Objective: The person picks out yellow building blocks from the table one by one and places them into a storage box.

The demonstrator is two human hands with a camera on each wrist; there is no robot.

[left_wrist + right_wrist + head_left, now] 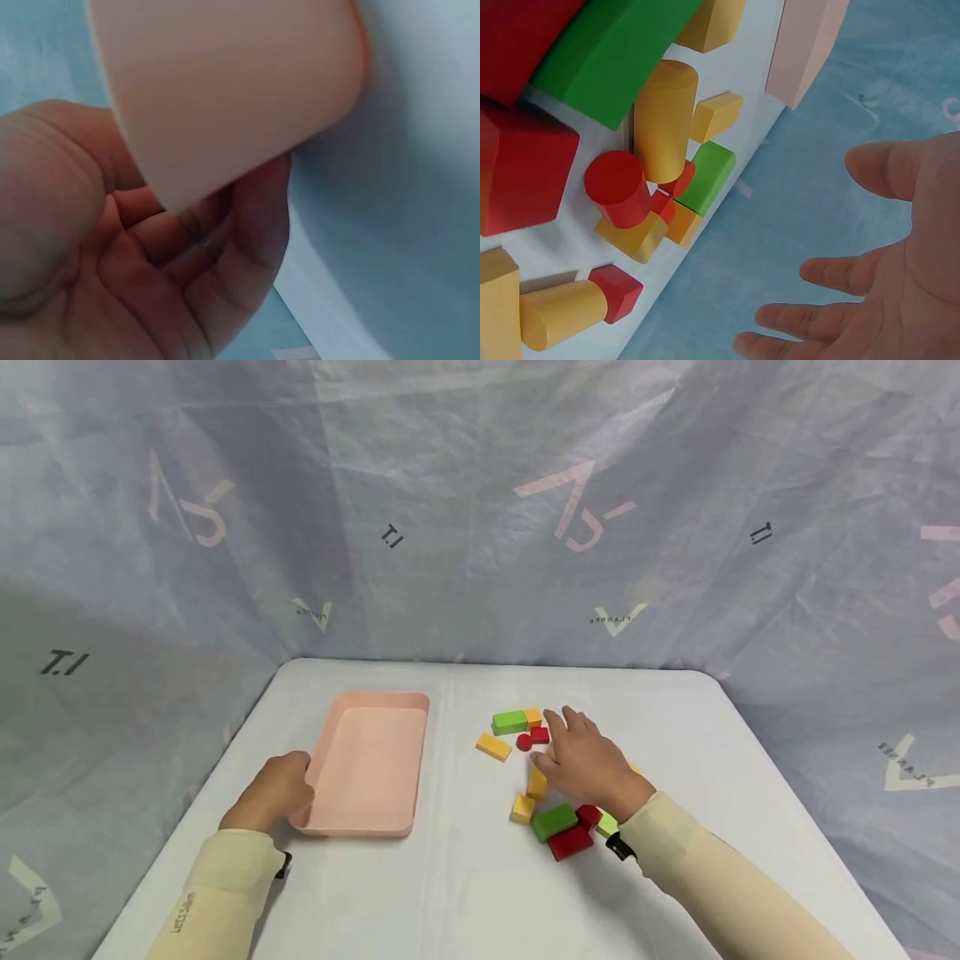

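A shallow pink tray [378,764] lies on the left of the table. My left hand [273,789] grips its left edge near the front corner; in the left wrist view the thumb is behind the tray wall [232,97] and the fingers curl under it. Over the loose blocks on the right hovers my right hand [585,764], fingers spread and holding nothing. Below it are a yellow cylinder [665,120], a red cylinder [619,189] and a large green block [555,822] beside a red block [570,842]. My right hand hides part of the group.
Farther back lie a bright green block [510,722] and a flat yellow block [493,747]. A yellow cube [522,809] sits at the group's left side. The white table [465,893] is enclosed by grey printed cloth [480,510] at the back and sides.
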